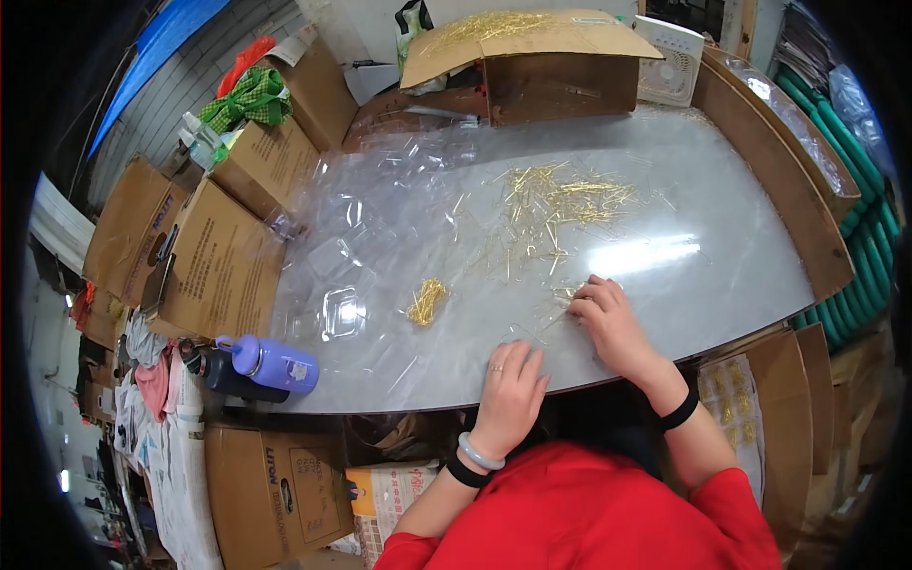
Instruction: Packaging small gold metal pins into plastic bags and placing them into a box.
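My right hand is bent over a few thin gold wire pins on the grey tabletop, its fingertips closed on them. My left hand lies at the table's front edge with fingers stretched out and nothing in it. Left of it sits a compact bundle of gold pins. A larger loose heap of the same pins spreads across the table beyond my hands. Clear plastic boxes crowd the table's left part.
A purple bottle and a black bottle stand at the front left corner. Cardboard boxes line the left side. At the back are a carton and a white fan. A cardboard wall bounds the right edge.
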A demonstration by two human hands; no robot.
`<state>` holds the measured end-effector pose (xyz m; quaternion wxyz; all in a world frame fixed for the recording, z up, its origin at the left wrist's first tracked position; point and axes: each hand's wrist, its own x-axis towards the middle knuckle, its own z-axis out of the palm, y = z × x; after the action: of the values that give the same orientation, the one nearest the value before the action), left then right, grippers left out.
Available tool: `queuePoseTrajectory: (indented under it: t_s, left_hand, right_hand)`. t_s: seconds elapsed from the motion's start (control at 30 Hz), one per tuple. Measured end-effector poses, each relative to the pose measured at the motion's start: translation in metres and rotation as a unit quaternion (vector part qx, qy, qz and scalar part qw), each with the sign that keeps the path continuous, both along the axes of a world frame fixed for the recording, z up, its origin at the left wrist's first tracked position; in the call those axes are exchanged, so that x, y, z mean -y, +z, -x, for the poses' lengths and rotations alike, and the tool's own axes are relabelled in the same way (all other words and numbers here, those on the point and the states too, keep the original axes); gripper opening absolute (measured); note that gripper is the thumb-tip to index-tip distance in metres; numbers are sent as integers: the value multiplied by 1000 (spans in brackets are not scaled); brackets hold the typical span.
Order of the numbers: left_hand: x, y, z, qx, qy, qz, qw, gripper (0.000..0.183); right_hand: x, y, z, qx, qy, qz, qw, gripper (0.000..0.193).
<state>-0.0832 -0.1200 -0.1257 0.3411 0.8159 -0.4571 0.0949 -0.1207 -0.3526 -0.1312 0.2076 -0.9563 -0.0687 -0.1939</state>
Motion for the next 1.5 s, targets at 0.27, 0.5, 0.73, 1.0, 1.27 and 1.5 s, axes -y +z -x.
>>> queuePoseTrajectory:
  t_s: [0.27, 0.5, 0.73, 1.0, 1.27, 1.5]
  left_hand:
    - [-1, -2, -1, -31, -39, 7, 999, 36]
    - [-12, -1, -11, -66, 0, 33, 997, 40]
    - [-9, 4, -18, -32, 18, -19, 999, 52]
    - [-14, 9, -22, -79, -1, -63, 995, 78]
    - [-1, 4, -27, -31, -2, -97, 995, 82]
    - [0, 1, -25, -14, -34, -99, 994, 59]
  right_hand:
    - [-22, 21, 12, -13, -43, 79, 996, 40]
    - [-13, 17, 5, -12, 28, 16, 999, 39]
    - [-12, 5, -2, -17, 44, -50, 998, 28]
    - [-12, 22, 31, -6, -114, 2, 993, 46]
    - [-20, 13, 14, -65, 134, 54, 987, 51]
    - [-34, 27, 16, -44, 64, -130, 988, 48]
